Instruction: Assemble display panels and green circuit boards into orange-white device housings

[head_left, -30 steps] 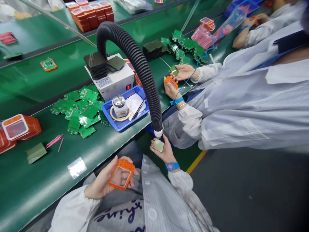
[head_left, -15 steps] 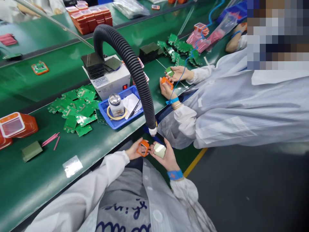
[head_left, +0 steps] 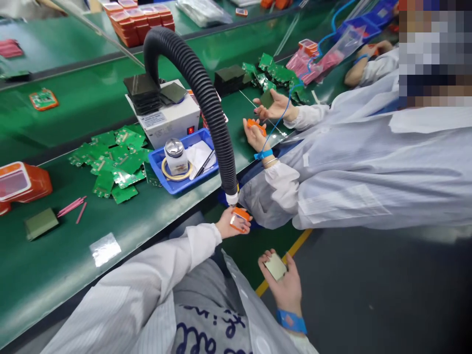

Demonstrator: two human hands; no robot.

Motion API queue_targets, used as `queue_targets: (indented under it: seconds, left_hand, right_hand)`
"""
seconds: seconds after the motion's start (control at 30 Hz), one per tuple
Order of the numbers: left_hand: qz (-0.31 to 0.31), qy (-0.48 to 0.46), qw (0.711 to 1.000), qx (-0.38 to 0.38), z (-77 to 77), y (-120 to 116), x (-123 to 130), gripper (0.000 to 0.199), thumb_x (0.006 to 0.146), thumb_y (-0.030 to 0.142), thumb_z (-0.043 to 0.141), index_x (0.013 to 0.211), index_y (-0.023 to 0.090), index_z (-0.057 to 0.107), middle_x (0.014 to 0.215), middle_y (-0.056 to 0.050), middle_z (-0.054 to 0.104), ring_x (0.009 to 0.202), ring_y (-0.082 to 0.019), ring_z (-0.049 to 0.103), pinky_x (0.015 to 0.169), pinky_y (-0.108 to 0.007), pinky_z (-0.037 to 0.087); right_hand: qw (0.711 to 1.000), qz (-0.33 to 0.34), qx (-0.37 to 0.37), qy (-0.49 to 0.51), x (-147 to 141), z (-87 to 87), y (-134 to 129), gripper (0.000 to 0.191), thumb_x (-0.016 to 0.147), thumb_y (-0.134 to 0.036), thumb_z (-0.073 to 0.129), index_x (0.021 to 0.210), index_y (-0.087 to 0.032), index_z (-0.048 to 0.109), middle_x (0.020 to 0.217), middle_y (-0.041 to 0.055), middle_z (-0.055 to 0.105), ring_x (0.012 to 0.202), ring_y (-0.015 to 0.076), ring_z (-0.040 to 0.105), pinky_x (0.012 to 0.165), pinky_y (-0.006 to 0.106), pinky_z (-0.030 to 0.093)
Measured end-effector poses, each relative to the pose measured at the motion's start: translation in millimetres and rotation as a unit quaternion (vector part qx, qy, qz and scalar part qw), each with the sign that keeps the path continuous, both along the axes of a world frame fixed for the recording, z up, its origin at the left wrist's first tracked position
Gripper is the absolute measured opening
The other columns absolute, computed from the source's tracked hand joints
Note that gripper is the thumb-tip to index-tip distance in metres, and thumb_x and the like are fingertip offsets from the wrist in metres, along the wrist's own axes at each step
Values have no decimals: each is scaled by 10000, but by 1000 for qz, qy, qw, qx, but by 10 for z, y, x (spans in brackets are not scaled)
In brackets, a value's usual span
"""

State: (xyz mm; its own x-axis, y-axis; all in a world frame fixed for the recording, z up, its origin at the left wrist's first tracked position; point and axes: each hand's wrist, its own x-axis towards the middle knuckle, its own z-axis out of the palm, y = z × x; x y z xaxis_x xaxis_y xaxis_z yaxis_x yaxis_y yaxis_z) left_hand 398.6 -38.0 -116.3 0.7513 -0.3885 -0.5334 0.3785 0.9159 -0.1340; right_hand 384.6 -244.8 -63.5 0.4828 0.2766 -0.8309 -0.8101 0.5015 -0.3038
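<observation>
My left hand (head_left: pixel 225 227) holds an orange plastic frame (head_left: pixel 241 211) with a clear window, right below the white nozzle (head_left: pixel 232 199) of a black corrugated hose (head_left: pixel 199 73). The fingers lie behind the frame. Lower and to the right, my right hand (head_left: pixel 289 291) grips a pale, flat square panel (head_left: pixel 276 267) by its edges, out over the floor. A blue strap (head_left: pixel 291 320) circles that wrist. The two hands are well apart.
On the green bench stand a blue tray (head_left: pixel 165 184) with a metal-topped bottle (head_left: pixel 176 160), a white box (head_left: pixel 173 118), green circuit boards (head_left: pixel 118 155), stacked orange housings (head_left: pixel 37 182) and pink sticks (head_left: pixel 72 206). At right, a co-worker's hands (head_left: pixel 282 105) hold a dark panel and an orange frame.
My hands have moved apart. The left has carried the orange frame right, under the nozzle, turning its window into view; the right has gone down and right with the panel.
</observation>
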Motion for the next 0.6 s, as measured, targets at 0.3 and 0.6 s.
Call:
queue_targets:
  seconds: [0.3, 0.6]
  left_hand:
    - [55, -22, 994, 94, 255, 206, -212, 409, 910, 547, 435, 982, 160, 546, 815, -14, 557, 613, -106, 489, 564, -252, 414]
    - [182, -35, 915, 357, 872, 44, -1419, 439, 723, 409, 738, 1010, 224, 461, 927, -25, 586, 702, -136, 576, 676, -283, 419]
  right_hand:
    - [993, 88, 75, 2, -23, 247, 505, 145, 773, -306, 573, 859, -191, 561, 711, -14, 552, 649, 122, 544, 692, 294, 553]
    - [918, 319, 189, -140, -199, 887, 955, 294, 717, -443, 683, 883, -211, 614, 798, 1, 613, 754, 154, 598, 919, 372, 500]
